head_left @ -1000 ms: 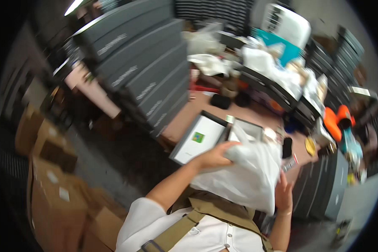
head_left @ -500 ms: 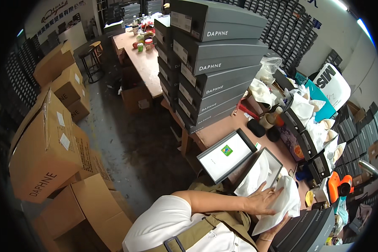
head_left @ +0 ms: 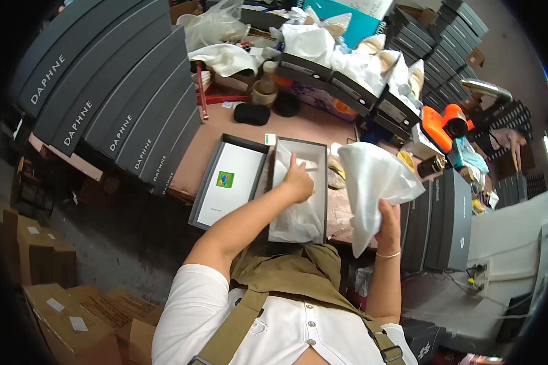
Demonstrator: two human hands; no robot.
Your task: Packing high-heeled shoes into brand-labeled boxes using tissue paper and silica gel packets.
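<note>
My left hand (head_left: 299, 182) reaches into an open grey shoebox (head_left: 324, 201), index finger stretched out over the white tissue paper (head_left: 301, 222) lining it. A small pale piece lies under the fingers, too unclear to name. To the right, my right hand (head_left: 388, 222) grips a gathered sheet of white tissue paper (head_left: 371, 182), held up in a drooping cone. Whether anything is wrapped inside cannot be seen. A beige shoe (head_left: 336, 173) lies on the table, partly behind that paper. Left of the shoebox rests the box lid (head_left: 234, 198), its white inside up with a green sticker.
Tall stacks of grey shoeboxes (head_left: 109, 97) stand at the left. Open boxes of paper-stuffed shoes (head_left: 353, 67) line the table's back. An orange heat gun-like tool (head_left: 438, 128) and more shoeboxes (head_left: 438, 219) are at the right. Cartons (head_left: 73, 322) sit on the floor at lower left.
The view has swung right. My left hand has left the tissue bundle and moved into the shoebox. My right hand now holds the paper up alone, farther from the box.
</note>
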